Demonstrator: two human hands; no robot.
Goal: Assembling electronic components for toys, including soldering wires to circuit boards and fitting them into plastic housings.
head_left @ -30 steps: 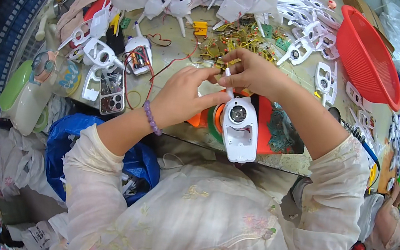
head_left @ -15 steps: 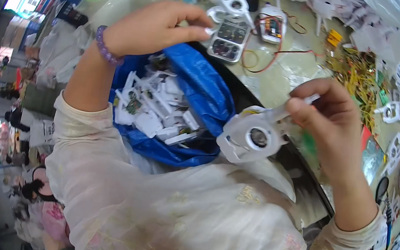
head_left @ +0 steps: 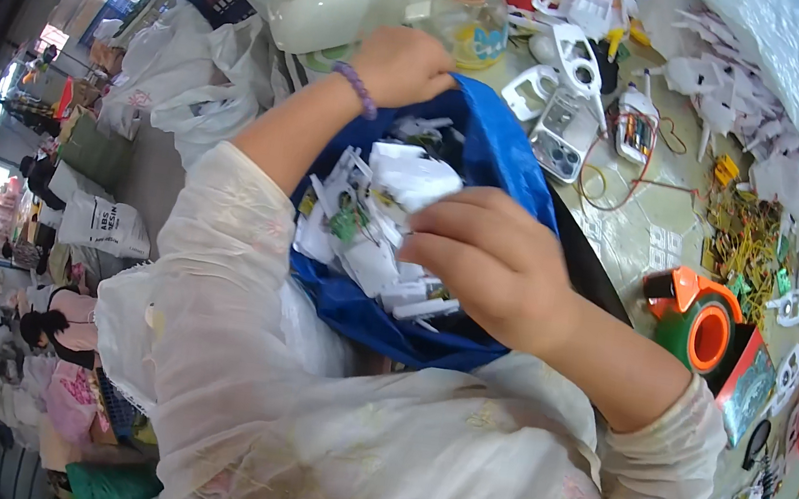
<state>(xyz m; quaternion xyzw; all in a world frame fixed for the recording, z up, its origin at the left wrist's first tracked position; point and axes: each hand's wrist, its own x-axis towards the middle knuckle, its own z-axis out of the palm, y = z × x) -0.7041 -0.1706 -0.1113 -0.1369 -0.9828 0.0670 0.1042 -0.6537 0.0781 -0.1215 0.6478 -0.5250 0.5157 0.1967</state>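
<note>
My left hand (head_left: 403, 66) is closed on the rim of a blue woven bag (head_left: 508, 153), at its far left side. Inside the bag lies a heap of white plastic parts (head_left: 373, 261), some with green circuit boards and thin wires. Over the heap hangs my right hand (head_left: 493, 267), its fingers curled and pressed together, slightly blurred. Close to its fingertips is a bright white plastic casing (head_left: 414, 176); I cannot tell whether they touch it. Whatever the right fingers hold, if anything, is hidden.
On the table right of the bag are an orange-green tape dispenser (head_left: 699, 314), an open white casing (head_left: 566, 135), a wired battery holder (head_left: 635, 124) and a tangle of yellow wires (head_left: 749, 240). A plastic bag of white parts (head_left: 743, 93) stands behind. A pale green container (head_left: 335, 14) sits far left.
My left hand has moved onto the bag's rim. My right hand has swung left over the bag; the white lensed casing it held is no longer plainly seen in it. The view has shifted.
</note>
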